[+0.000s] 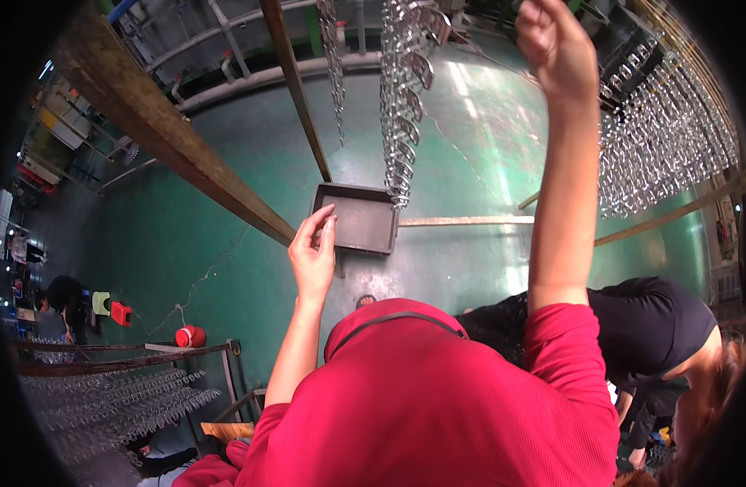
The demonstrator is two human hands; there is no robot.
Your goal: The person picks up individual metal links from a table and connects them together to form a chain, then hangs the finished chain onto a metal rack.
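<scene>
My left hand (312, 258) is in front of a shallow grey tray (391, 219), over its left side in this view. Its thumb and fingertips come together in a pinch; whatever they hold, if anything, is too small to make out. My right hand (558, 50) is raised high at the top right, fingers curled in. What lies inside those fingers is hidden. Between the hands hangs a long strand of shiny metal hooks (401, 122), reaching down to the tray's far right corner. A thinner metal chain (335, 73) hangs to its left.
Dense rows of hanging metal parts (665, 134) fill the right, and another loaded rack (121, 398) stands lower left. A rusty beam (170, 134) slants across the left. Close on my right a person in black (632, 325) bends over. A red container (190, 336) sits on the green floor.
</scene>
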